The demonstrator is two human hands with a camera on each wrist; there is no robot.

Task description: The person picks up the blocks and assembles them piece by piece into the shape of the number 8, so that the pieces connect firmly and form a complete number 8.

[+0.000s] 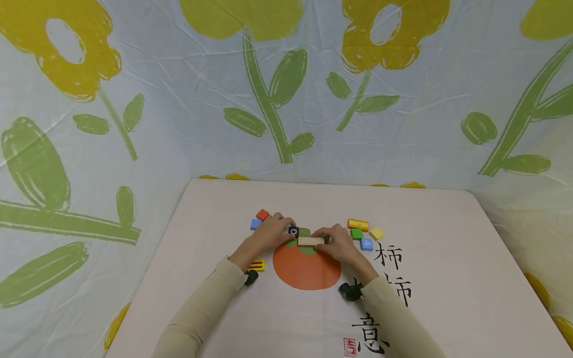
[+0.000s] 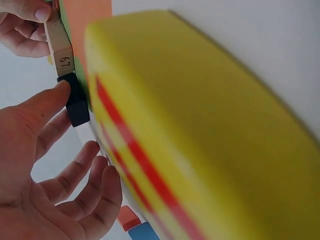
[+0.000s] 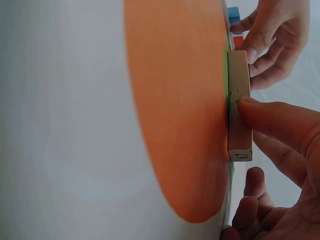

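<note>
My left hand [image 1: 270, 235] pinches a small black block [image 1: 293, 232] with a white ring on one face, thumb on its near side. In the left wrist view the black block [image 2: 76, 102] sits end to end with a plain wooden block [image 2: 60, 46]. That long wooden block [image 1: 309, 241] is held by my right hand [image 1: 342, 245], its thumb pressing the side. The number on the wooden block's end shows in the right wrist view, where the block [image 3: 240, 117] lies at the edge of the printed orange fruit. The remaining fingers of both hands are loosely bent.
A yellow block with red stripes [image 1: 257, 265] lies by the left forearm. Red [image 1: 262, 214] and blue [image 1: 255, 223] blocks lie beyond the left hand. Yellow [image 1: 358, 225], green [image 1: 356, 233] and blue [image 1: 366, 243] blocks lie right. The tabletop bears a printed orange fruit [image 1: 306, 271].
</note>
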